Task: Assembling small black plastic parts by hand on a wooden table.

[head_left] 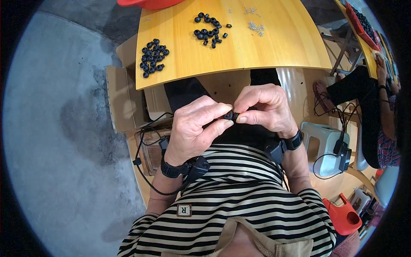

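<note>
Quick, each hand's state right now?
Left hand: closed, pinching a small black part between thumb and finger.
Right hand: closed, pinching its other end; one piece or two, cannot tell.

The 1 fisheye view looks steeply down from head height, upright: the striped shirt [252,201] fills 6 o'clock, nearest; left hand [191,126] and right hand [272,107] sit close, near mid-view; the yellow desk [282,53] bows across 12 o'clock.

Bare tabletop [182,49] separates the left black pile [150,58] from the middle cluster [204,32] (silver bits [257,28] lie farther right).
</note>
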The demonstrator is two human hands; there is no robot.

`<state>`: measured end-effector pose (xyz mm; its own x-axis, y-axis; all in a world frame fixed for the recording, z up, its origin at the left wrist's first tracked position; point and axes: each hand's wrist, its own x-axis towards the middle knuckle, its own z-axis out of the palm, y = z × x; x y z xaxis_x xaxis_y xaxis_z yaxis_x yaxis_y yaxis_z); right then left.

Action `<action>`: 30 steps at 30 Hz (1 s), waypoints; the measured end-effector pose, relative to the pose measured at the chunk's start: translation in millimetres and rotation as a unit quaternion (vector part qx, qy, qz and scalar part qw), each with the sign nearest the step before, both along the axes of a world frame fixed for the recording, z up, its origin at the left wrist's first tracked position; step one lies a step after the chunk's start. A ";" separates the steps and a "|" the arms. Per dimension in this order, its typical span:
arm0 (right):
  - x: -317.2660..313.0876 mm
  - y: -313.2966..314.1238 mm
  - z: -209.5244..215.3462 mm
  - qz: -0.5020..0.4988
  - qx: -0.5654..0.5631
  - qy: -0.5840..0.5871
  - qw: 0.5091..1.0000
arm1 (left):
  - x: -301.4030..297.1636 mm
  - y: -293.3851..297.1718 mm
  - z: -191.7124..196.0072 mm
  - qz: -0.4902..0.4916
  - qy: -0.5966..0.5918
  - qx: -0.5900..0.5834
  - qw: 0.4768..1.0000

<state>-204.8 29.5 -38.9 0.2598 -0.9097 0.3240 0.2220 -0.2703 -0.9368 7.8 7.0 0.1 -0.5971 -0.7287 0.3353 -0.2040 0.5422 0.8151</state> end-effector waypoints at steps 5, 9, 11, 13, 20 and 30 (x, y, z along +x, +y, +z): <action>-3.3 -2.1 -14.3 0.081 0.165 -0.123 0.975 | -7.3 3.2 -5.1 0.000 0.057 0.003 0.998; 2.6 -1.2 -14.8 0.134 0.220 -0.192 0.947 | -9.2 3.5 -11.4 0.005 0.073 -0.023 0.997; 4.6 0.2 -14.5 0.149 0.229 -0.199 0.941 | -11.6 1.0 -9.4 0.007 0.067 -0.066 0.996; 8.7 1.2 -14.8 0.145 0.210 -0.202 0.946 | -13.0 2.6 -8.6 0.012 0.068 -0.065 0.995; 18.7 6.1 -20.5 0.093 0.245 -0.182 0.948 | -13.5 0.8 -21.8 0.024 0.086 -0.065 0.994; 22.8 3.7 -27.0 0.113 0.255 -0.183 0.943 | -14.0 -1.3 -17.4 0.001 0.046 -0.093 0.995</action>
<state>-182.0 33.2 -65.9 0.4205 -0.9066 -0.0345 0.5541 0.2867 -0.7815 -6.2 5.8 -17.3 -0.5554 -0.6503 0.5183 -0.1348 0.6854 0.7156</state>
